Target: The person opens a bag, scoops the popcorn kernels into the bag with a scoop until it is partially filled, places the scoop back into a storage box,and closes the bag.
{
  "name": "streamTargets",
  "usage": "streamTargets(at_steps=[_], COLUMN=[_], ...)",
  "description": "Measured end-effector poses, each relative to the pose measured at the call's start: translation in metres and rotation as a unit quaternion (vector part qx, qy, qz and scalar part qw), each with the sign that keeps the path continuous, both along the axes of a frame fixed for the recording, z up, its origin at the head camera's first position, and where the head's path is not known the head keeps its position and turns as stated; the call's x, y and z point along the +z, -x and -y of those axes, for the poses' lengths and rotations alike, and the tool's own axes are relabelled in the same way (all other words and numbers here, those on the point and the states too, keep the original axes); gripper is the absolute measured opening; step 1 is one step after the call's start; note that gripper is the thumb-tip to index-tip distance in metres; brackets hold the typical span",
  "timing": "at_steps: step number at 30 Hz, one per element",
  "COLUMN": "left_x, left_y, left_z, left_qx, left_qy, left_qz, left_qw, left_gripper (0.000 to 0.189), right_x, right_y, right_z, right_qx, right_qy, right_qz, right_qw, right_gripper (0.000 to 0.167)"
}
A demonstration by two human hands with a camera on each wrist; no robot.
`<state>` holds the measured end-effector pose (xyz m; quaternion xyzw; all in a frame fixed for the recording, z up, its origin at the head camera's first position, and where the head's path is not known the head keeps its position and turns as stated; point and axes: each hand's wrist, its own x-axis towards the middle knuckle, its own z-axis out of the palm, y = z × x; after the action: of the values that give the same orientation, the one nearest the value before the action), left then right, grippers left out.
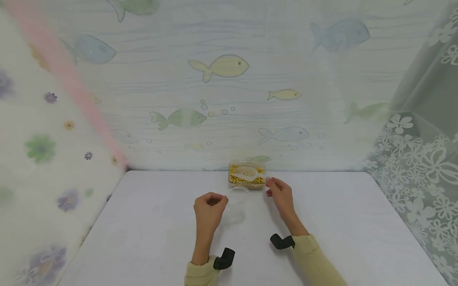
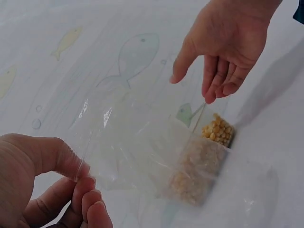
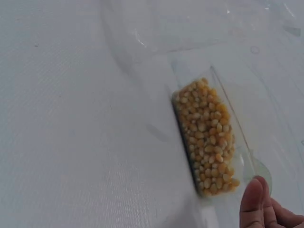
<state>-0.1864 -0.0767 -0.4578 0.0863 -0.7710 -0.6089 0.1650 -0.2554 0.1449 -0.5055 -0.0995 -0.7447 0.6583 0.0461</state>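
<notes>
My left hand (image 1: 208, 210) pinches the edge of a clear plastic bag (image 1: 236, 206) between thumb and fingertips. In the left wrist view the thin bag (image 2: 128, 137) spreads from the pinch and overlaps a clear box. This rectangular box (image 3: 178, 128) holds yellow corn kernels (image 3: 209, 137) at the back of the table. A pale translucent scoop (image 1: 247, 171) lies on the kernels, its handle over the box's right side. My right hand (image 1: 282, 197) has its fingertips right at that handle. In the left wrist view the right hand (image 2: 232, 42) shows its thumb spread from loosely bent fingers.
A white cloth covers the table (image 1: 150, 230). Behind it hangs a curtain (image 1: 229, 99) with printed fish, close to the back of the box. Flowered cloth (image 1: 41, 149) hangs at the left, and lace (image 1: 416, 182) at the right.
</notes>
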Motion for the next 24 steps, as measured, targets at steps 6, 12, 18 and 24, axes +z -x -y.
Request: streamTargets(at_steps=[6,12,18,24], left_x=[0.002,0.002,0.005,0.004], left_y=[0.0,-0.001,-0.003,-0.009], left_z=[0.001,0.002,0.002,0.004], left_qx=[0.001,0.0,0.0,0.006], left_qy=[-0.007,-0.01,-0.011,-0.015], left_qz=[0.0,-0.004,-0.009,-0.001], left_qw=[1.0,0.9999,0.9999,0.9999], left_gripper=[0.006,0.005,0.006,0.006], right_x=[0.001,0.004,0.008,0.011], right_y=[0.01,0.02,0.021,0.016], right_z=[0.007,0.01,0.013,0.02], right_qx=[-0.048,-0.04,-0.043,-0.063], right_qy=[0.04,0.102,0.176,0.272], right_qz=[-0.037,-0.032,-0.018,0.015], right_qw=[0.9974,0.9934,0.9833,0.9601], right_gripper=[0.042,0.035,0.035,0.041])
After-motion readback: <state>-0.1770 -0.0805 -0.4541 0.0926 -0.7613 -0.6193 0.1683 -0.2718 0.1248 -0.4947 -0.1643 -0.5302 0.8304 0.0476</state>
